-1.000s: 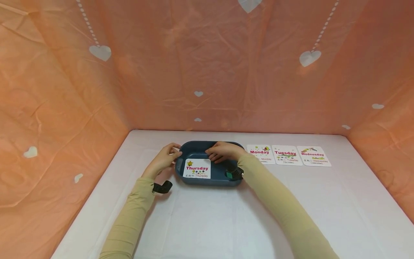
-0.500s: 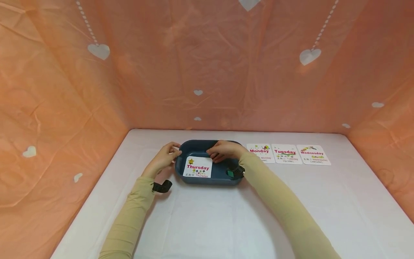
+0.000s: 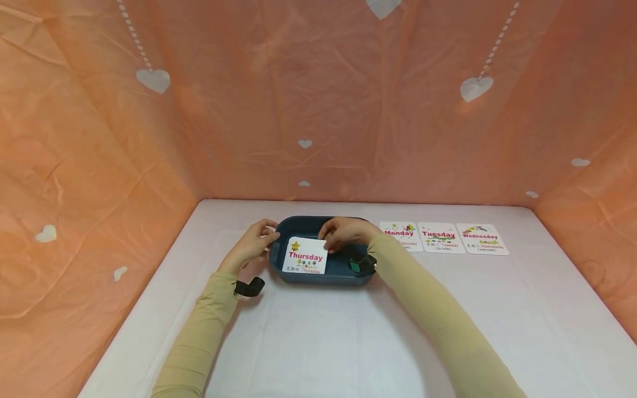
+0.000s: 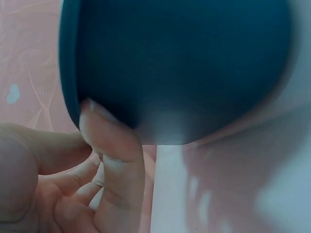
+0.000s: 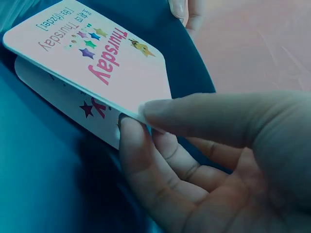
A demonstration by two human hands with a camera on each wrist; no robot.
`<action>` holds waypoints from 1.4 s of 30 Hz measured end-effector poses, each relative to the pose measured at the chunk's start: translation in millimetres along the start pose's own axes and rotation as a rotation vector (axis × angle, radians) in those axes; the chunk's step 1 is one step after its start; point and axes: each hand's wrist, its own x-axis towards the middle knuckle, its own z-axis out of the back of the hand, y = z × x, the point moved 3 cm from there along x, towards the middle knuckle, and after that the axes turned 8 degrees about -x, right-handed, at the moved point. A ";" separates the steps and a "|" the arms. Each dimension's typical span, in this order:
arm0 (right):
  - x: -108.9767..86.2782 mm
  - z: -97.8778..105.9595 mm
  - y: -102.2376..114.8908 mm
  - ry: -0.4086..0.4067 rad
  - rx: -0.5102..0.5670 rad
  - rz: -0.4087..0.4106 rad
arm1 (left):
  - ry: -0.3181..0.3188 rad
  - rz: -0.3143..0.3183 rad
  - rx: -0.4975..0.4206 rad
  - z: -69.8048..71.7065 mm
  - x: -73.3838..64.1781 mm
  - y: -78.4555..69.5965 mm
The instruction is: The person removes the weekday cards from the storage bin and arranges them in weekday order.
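Note:
A white card printed "Thursday" is tilted up inside the dark blue tray. My right hand pinches the card's right edge between thumb and index finger, plain in the right wrist view. Under it, in that view, lies another card with a dark red star and pink letters, partly covered. My left hand holds the tray's left end, its thumb on the tray wall and the other fingers behind the rim.
Right of the tray, cards reading "Monday", "Tuesday" and "Wednesday" lie in a row on the white table. Orange sheeting with white hearts rises behind the table and at both sides.
The right fingers have come onto the Thursday card's edge and grip it. The card has been lifted and tilted, its far edge higher than before. The left hand and tray stay put.

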 end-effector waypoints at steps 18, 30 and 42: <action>8.3 -2.7 5.6 -0.242 -0.130 0.027 | 0.001 -0.011 0.024 3.7 -2.2 4.2; -7.4 14.9 14.0 -0.279 -0.155 0.071 | -0.013 -0.016 0.017 4.8 -3.4 3.5; -38.4 38.4 5.4 -0.333 -0.111 0.134 | -0.002 -0.057 -0.005 5.4 -0.8 4.6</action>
